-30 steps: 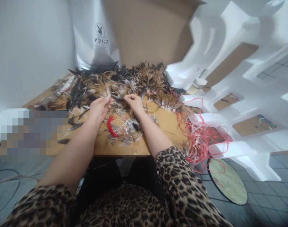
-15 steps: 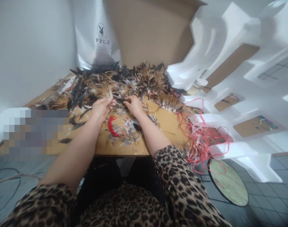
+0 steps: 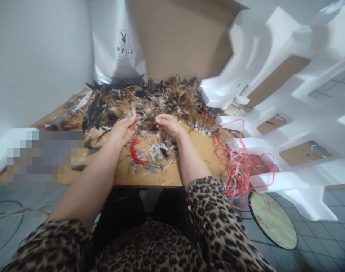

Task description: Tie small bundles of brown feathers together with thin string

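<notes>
My left hand (image 3: pixel 123 130) is closed in a pinch just above the feather pile, and a pale feather (image 3: pixel 133 111) rises at its fingertips. Opposite it, my right hand (image 3: pixel 170 125) pinches what looks like a thin dark feather, with a small gap between the two hands. Brown and black feathers (image 3: pixel 180 94) are heaped behind them. Nearer to me, a curved red piece (image 3: pixel 135 152) rests on the table (image 3: pixel 197 151) beside loose feather scraps and whitish bits (image 3: pixel 158 151). The exact ends of what I hold blur into the pile.
Tangled red and white strings (image 3: pixel 240 170) hang over the table's right side. White foam packing pieces (image 3: pixel 254 60) stand on the right. A silver bag (image 3: pixel 118 64) and a cardboard panel (image 3: pixel 184 41) are behind the heap. Below right is a round stool (image 3: pixel 274 219).
My right hand has moved a little to the right, widening the gap between my hands. The left hand stays nearly in place, still pinched.
</notes>
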The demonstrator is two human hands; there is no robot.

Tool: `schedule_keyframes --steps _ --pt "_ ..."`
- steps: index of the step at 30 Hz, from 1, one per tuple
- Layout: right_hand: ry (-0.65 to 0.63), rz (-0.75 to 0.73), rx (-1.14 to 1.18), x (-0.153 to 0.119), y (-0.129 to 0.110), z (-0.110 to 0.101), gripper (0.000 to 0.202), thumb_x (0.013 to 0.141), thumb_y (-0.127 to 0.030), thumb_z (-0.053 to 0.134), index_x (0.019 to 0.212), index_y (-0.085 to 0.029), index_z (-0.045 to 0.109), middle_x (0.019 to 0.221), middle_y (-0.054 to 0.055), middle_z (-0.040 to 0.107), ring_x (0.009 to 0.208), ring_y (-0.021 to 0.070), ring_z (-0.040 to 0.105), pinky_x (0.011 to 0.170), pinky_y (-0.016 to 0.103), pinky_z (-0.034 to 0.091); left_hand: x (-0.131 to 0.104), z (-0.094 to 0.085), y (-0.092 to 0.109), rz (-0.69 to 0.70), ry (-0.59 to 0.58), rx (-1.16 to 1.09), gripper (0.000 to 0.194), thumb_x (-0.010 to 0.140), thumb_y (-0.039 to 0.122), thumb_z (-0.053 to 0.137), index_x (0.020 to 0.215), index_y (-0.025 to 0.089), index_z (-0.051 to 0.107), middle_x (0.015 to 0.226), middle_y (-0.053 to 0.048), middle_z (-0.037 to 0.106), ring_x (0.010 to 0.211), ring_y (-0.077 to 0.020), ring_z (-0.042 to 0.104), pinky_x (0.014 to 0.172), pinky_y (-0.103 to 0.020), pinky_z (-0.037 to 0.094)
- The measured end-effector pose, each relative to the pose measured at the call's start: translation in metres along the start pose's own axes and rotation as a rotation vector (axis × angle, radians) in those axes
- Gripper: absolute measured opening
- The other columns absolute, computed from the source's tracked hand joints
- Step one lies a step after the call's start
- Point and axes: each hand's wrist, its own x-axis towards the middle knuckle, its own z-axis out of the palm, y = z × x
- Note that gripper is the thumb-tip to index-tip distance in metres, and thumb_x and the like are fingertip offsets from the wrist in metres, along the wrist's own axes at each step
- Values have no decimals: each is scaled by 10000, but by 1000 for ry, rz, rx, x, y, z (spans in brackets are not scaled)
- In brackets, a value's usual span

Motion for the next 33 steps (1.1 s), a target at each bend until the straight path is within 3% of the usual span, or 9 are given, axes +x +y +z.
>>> schedule_keyframes --steps 5,9,15,20,26,30,33 --pt "-59 15 73 -3 -2 2 276 579 -314 736 709 -141 565 578 -36 573 528 58 517 511 177 378 -2 3 0 -74 -64 13 81 749 41 562 730 61 638 831 -126 684 665 -99 639 542 -138 495" --pt "-32 27 95 -1 -1 4 288 572 -311 740 721 -146 558 588 -39 569 531 59 521 500 174 380 -3 6 -2 -108 -81 40 91 743 23 568 748 42 657 755 -128 678 617 -90 633 541 -126 500" --pt "118 37 191 5 3 16 346 556 -384 745 740 -170 546 604 -49 569 493 46 490 451 162 352 1 5 -4 -18 14 -14 99 735 13 576 676 55 643 700 -109 665 642 -98 641 564 -121 504" --pt "170 75 78 8 6 41 362 565 -439 732 720 -159 563 617 -39 570 470 29 459 412 150 301 3 4 -4 86 85 -39 112 732 28 585 650 86 634 701 -72 664 663 -81 635 596 -117 499" --pt "326 -27 74 7 11 66 307 581 -384 718 697 -153 552 563 -57 544 461 23 418 429 155 297 2 6 -10 130 -8 58 41 669 101 681 685 73 656 681 -76 662 635 -89 631 634 -153 508" --pt "406 -23 59 9 13 64 332 580 -378 715 601 -159 467 473 -72 485 427 25 391 427 163 281 -1 7 -10 75 -15 119 113 661 145 699 738 71 661 740 -103 679 658 -107 648 624 -164 510" --pt "349 -53 44 11 11 55 340 590 -404 707 605 -163 466 463 -74 469 415 29 370 421 169 264 -2 5 -8 22 -24 105 115 677 149 686 756 74 650 801 -121 688 684 -129 661 563 -160 505"
